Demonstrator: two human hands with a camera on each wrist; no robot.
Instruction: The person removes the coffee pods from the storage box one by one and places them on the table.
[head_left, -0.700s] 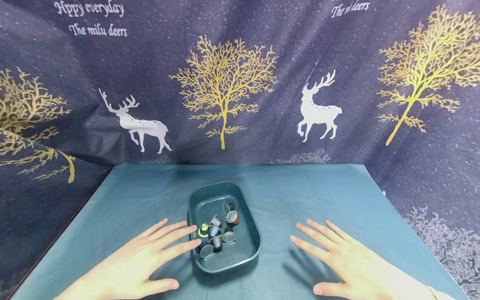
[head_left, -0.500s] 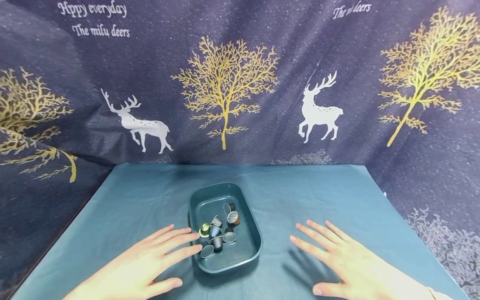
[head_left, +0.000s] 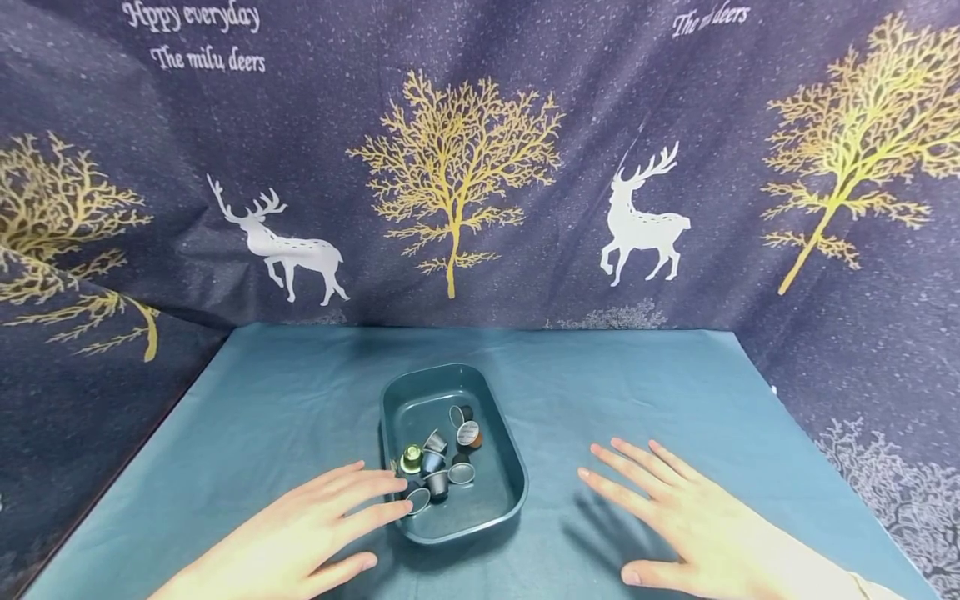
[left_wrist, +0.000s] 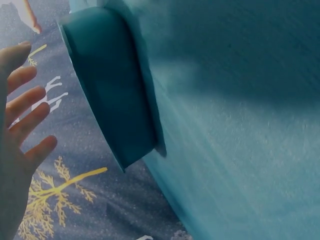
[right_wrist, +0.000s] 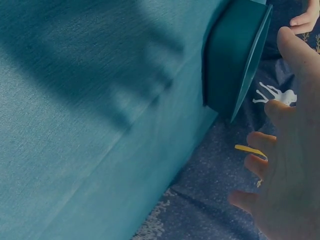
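A dark green tray [head_left: 491,510] stands on the table and holds several coffee capsules. Most capsules lie in a cluster at the tray's left, among them a green capsule [head_left: 412,457], a blue capsule [head_left: 432,462] and a black capsule [head_left: 437,485]. Farther back lies a brown capsule with a printed lid [head_left: 468,433]. My left hand [head_left: 318,525] hovers at the tray's left side, its fingertips over the near-left rim, holding nothing. To the right of the tray, my right hand [head_left: 678,521] is held above the table with fingers spread. In the left wrist view only the tray's outer wall [left_wrist: 110,85] shows.
A blue-green cloth [head_left: 600,383] covers the table. Behind it and along both sides hangs a dark curtain [head_left: 525,208] printed with yellow trees and white deer.
My left hand has moved slightly right and down toward the tray's near-left corner. The right hand has stayed almost still. The capsules lie as before.
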